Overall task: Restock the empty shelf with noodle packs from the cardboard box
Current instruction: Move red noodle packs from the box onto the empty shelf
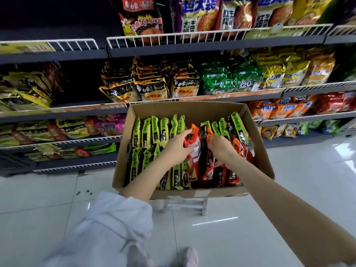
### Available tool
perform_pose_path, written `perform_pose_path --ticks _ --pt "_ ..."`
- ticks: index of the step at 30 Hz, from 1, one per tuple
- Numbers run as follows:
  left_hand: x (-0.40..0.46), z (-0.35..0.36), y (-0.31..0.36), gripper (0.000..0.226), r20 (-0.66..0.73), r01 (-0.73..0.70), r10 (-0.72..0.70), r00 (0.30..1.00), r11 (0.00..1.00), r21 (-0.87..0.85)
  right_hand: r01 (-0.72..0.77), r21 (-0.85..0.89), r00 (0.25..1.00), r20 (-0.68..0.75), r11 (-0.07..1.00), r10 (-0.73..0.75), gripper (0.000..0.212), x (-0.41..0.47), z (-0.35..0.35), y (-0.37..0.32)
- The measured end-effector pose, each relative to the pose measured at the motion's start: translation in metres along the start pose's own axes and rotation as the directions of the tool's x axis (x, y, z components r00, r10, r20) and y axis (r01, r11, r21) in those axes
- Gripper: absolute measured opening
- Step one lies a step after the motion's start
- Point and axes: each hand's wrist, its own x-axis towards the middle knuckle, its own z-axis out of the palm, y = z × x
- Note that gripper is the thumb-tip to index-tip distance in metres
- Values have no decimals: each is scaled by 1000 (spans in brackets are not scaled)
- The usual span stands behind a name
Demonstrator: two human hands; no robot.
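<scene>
In a shop aisle with a glossy white tiled floor [289,180], an open cardboard box [192,109] sits on a small white stand [185,206] in front of dark shelves [192,46] edged with white wire rails [173,36]. The box is full of noodle packs standing on edge: green packs [146,132] in two rows at the left, red packs [209,170] toward the right, a few more green ones at the far right corner. The left hand [176,146] reaches in with fingers curled round the top of a red and white pack [193,149], gripping it. The right hand [221,146] is just beside it, fingers bent down among the red packs; whether it holds one I cannot tell. The left arm wears a white sleeve [115,218] pushed up; a pale shoe [190,256] shows at the bottom edge.

The shelf straight ahead carries black and orange packs [150,83], green bags [227,79] printed "120", and yellow bags [289,72] to the right. Its orange price strip [221,96] is blurred; a tag [117,106] at the left reads "2.5". The upper left shelf bay [57,20] is dark, with a yellow label [25,48] on its rail. Large bags [237,12] with big Chinese characters stand on the top shelf, and a dark bag [141,18] with a cartoon chicken beside them
</scene>
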Motion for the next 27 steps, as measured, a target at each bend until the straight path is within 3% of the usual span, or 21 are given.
perform_pose_path --ticks 4,6,8,13,15,16,19,21,24,25,27 --pt "-7 -41 25 55 -195 -85 98 976 994 72 129 170 984 -146 977 -105 16 -1 -19 -50" --pt "-16 -62 31 58 -278 -143 183 943 977 159 139 365 980 -182 920 -76 18 0 -20 -75" --pt "-27 -84 29 63 -350 -143 239 906 949 280 165 543 980 -183 823 -76 18 3 -14 -104" --pt "-45 -156 8 72 -453 -198 323 831 933 302 211 788 977 -178 578 -114 8 3 17 -202" --pt "-49 -193 -2 74 -465 -184 338 818 921 344 139 893 987 -91 429 -131 23 1 36 -247" --pt "-51 -211 -8 74 -466 -175 347 814 911 373 113 912 987 -59 394 -148 36 1 44 -268" --pt "-54 -280 -41 71 -470 -193 407 783 878 438 142 896 972 -45 421 -232 58 2 79 -343" --pt "-59 -328 -64 70 -448 -222 424 787 873 435 127 927 954 -17 353 -300 53 3 103 -387" --pt "-71 -391 -99 65 -440 -271 417 795 893 359 149 930 935 -22 335 -354 51 11 140 -441" --pt "-74 -410 -111 58 -494 -290 410 767 908 303 162 925 931 -29 344 -363 54 14 152 -457" --pt "-77 -446 -137 40 -672 -292 364 645 930 224 187 909 931 -43 372 -364 56 18 172 -487"
